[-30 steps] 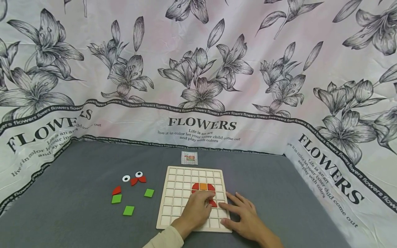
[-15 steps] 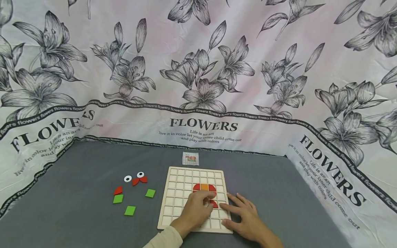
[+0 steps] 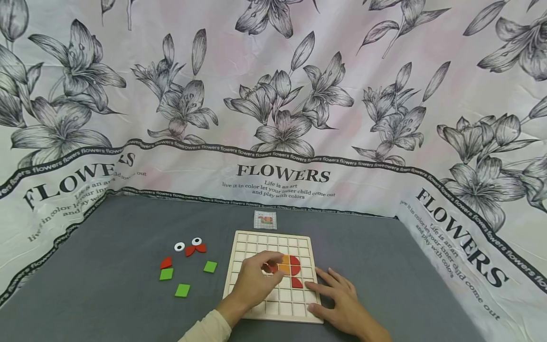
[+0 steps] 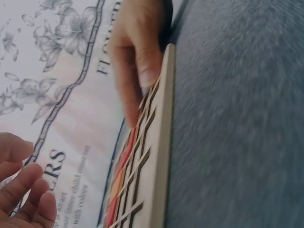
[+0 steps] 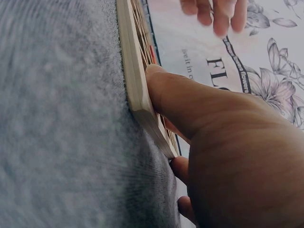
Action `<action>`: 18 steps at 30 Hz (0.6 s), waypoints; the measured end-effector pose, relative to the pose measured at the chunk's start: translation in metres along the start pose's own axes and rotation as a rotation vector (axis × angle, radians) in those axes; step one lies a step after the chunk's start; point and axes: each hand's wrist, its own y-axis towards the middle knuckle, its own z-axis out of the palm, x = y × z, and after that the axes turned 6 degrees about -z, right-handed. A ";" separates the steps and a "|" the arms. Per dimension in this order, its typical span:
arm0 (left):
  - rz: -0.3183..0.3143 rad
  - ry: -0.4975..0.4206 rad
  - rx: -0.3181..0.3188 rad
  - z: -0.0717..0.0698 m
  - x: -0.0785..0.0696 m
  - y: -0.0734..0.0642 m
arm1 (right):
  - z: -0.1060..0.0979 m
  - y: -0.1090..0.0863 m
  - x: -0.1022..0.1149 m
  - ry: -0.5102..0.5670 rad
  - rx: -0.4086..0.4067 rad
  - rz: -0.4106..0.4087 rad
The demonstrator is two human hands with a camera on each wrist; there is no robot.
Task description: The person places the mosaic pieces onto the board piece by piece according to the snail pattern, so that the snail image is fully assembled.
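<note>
A wooden grid board (image 3: 304,243) lies on the grey cloth. My left hand (image 3: 254,280) hovers over its middle, fingers loosely bent and thumb apart, with nothing between them in the left wrist view. Just past its fingertips are two orange squares (image 3: 284,270), one below the other, with rounded red pieces (image 3: 295,265) to their right. Another red quarter-round piece (image 3: 297,283) sits lower down. Red pieces on the left are partly hidden by the left hand. My right hand (image 3: 342,301) rests spread at the board's right edge, with thumb and index finger on top.
Left of the board lie several green squares (image 3: 182,290), red petal-like pieces (image 3: 165,262) and two white eye discs (image 3: 179,247). A small picture card (image 3: 265,220) lies behind the board. A flower-printed curtain (image 3: 282,183) borders the cloth at the back and sides.
My left hand has lifted off the board's pieces and shifted left, its fingers parting. The lower orange square now shows. My right hand stays on the board's edge.
</note>
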 end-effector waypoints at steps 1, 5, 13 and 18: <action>0.003 -0.008 -0.008 -0.004 -0.001 0.000 | 0.000 0.000 0.000 0.001 0.002 0.003; 0.032 -0.024 -0.049 -0.016 -0.003 -0.001 | 0.000 0.000 0.000 0.008 0.003 0.005; 0.173 0.051 -0.154 -0.047 -0.006 -0.008 | 0.000 -0.001 -0.002 0.011 0.001 -0.016; 0.145 0.115 -0.200 -0.072 -0.001 -0.017 | -0.001 0.000 -0.002 0.036 0.027 -0.002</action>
